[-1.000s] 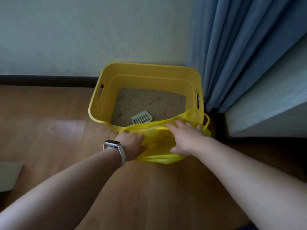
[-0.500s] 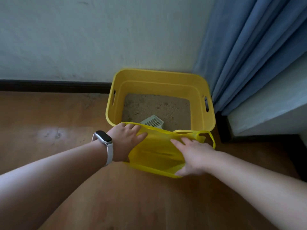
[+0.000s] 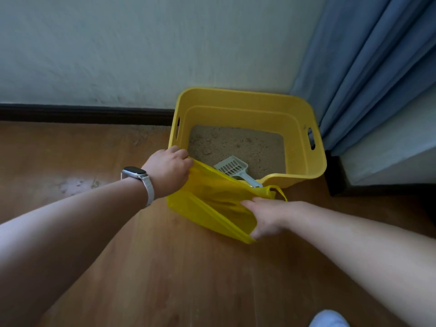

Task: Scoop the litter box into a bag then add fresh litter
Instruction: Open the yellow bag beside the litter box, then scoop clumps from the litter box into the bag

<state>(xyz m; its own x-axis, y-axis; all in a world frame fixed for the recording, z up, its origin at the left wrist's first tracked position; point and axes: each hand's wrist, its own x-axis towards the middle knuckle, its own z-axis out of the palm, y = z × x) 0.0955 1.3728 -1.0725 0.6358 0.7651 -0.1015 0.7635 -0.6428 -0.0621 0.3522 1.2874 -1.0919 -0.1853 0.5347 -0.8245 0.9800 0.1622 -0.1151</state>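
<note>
Fingers point(image 3: 183, 156) of the left hand point(image 3: 167, 173) are curled tight together over the upper left edge of the yellow bag point(image 3: 212, 201), gripping it right at the near left corner of the box point(image 3: 236, 114). Across from it, the right hand point(image 3: 269, 215) holds the bag's right side. Its fingers point(image 3: 247, 203) lie close together and nearly straight on top, and the thumb comes round the lower edge, so the plastic is pinched between them. Between the two hands the bag is pulled into a slanted sheet, its low end down by the floor point(image 3: 165, 267) and its high end against the box's near wall. Whether its mouth is open I cannot tell. A loop handle point(image 3: 280, 193) sticks out just beyond the right fingers. The bag covers much of the box's near rim and hides the handle end of the scoop point(image 3: 232, 166), which lies in the sandy litter point(image 3: 236, 145) at the near side, so the bag sits between both hands and the scoop. The box stands on the floor against the wall point(image 3: 141, 43), with a dark baseboard point(image 3: 82, 113) to its left and a blue curtain point(image 3: 365, 67) just beside its right end. Loose grains point(image 3: 139, 140) speckle the floor left of the box. A watch point(image 3: 135, 173) is on the left wrist. A pale rounded thing point(image 3: 328, 318) shows at the bottom edge, and I cannot tell what it is.
</note>
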